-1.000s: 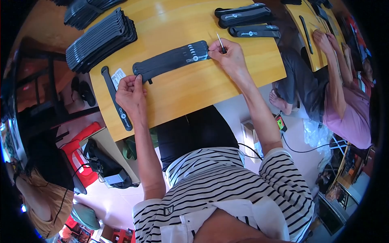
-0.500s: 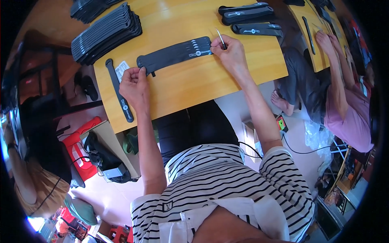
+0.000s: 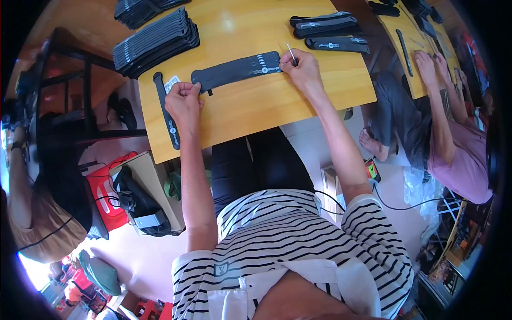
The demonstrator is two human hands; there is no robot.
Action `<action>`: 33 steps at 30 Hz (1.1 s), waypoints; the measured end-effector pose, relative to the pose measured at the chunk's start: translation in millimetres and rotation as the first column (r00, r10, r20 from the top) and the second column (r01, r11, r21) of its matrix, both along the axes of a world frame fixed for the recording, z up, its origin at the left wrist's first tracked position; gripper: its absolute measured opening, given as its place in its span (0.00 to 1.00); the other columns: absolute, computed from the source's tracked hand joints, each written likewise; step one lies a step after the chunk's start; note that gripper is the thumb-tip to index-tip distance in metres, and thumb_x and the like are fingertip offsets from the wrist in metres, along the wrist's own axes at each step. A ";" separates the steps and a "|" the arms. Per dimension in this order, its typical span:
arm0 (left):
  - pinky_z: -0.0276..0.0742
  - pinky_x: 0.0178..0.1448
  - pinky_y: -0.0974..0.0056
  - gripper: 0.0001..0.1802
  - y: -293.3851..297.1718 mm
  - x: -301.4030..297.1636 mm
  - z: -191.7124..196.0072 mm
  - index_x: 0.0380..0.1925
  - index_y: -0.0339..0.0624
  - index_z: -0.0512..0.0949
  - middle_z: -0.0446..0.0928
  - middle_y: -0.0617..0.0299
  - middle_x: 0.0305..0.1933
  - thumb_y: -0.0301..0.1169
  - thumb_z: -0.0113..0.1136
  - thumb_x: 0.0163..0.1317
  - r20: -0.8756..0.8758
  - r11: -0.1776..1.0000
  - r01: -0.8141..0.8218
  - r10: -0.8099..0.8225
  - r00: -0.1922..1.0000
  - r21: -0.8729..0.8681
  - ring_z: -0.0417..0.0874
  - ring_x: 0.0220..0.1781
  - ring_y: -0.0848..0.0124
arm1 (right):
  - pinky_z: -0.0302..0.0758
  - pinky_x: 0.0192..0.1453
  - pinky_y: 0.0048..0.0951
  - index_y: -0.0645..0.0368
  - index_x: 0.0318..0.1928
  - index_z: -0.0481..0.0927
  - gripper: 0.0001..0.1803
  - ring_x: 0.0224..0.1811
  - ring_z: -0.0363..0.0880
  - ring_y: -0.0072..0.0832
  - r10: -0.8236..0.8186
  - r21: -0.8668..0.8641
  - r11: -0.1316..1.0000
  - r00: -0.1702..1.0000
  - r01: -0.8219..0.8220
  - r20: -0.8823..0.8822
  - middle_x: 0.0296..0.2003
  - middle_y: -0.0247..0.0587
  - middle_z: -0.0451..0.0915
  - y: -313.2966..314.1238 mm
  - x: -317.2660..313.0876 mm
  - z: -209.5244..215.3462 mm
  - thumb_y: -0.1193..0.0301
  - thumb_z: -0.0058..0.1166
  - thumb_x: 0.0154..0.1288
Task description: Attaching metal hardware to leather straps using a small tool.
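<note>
A flat overlapped layer of dark straps [image 3: 234, 71], with rounded ends and pale printing, lies across the table between my hands. My left hand [image 3: 184, 104] pinches the layer's left end between thumb and fingers. At its right end, the fingers of my right hand [image 3: 304, 74] are closed round a thin tool [image 3: 292, 55] with a dark grip and a pale, pointed tip. Those fingertips also touch the straps' corner. Beside my left hand lies a single dark strap [image 3: 168, 112], partly covering a white printed label [image 3: 172, 82].
A tall pile of dark straps [image 3: 157, 45] stands at the table's far left, with another bundle [image 3: 144, 12] behind. Several folded straps [image 3: 337, 44] lie far right. A co-worker's hands [image 3: 429, 66] work at a second table. A red bag [image 3: 106, 194] rests on the floor.
The view has shifted a little, so the table and straps sit slightly to the right on the left side. Both hands keep their places at the straps' ends.
</note>
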State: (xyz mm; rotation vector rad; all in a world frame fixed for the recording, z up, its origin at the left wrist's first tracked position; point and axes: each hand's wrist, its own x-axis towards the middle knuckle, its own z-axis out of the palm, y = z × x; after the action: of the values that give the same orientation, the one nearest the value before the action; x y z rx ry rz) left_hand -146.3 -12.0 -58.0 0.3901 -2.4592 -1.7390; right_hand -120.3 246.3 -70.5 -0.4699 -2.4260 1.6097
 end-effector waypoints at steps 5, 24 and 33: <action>0.65 0.16 0.73 0.05 -11.7 -10.0 -12.8 0.22 0.33 0.75 0.73 0.63 0.16 0.22 0.61 0.51 0.073 0.975 0.050 -0.068 0.995 0.215 0.72 0.13 0.78 | 0.68 0.26 0.22 0.63 0.26 0.79 0.03 0.21 0.71 0.19 0.011 0.054 0.998 0.999 -0.008 -0.043 0.19 0.34 0.75 2.9 -3.5 -5.0 0.79 0.58 0.48; 0.58 0.64 0.51 0.26 48.1 33.6 12.3 0.53 0.33 0.68 0.68 0.47 0.56 0.35 0.57 0.57 -0.338 0.746 0.226 -0.521 0.784 -0.626 0.67 0.60 0.54 | 0.73 0.30 0.37 0.62 0.27 0.78 0.07 0.25 0.78 0.42 0.029 0.365 0.930 0.980 0.045 -0.194 0.23 0.47 0.77 1.8 -17.8 17.2 0.71 0.52 0.54; 0.40 0.71 0.48 0.44 77.7 28.3 -14.7 0.65 0.34 0.51 0.48 0.51 0.71 0.57 0.45 0.59 -0.073 0.394 0.345 -0.742 0.667 -0.852 0.46 0.73 0.60 | 0.76 0.25 0.41 0.59 0.35 0.70 0.08 0.26 0.80 0.41 0.092 0.856 0.515 0.990 0.045 -0.107 0.32 0.46 0.70 -34.9 -38.2 3.8 0.67 0.46 0.62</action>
State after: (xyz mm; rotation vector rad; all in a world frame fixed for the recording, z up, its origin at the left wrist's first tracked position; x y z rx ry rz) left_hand -118.0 65.7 -72.7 -0.9635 -2.7641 -0.4618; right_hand -158.5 211.4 -66.7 -0.1153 -2.7048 0.2234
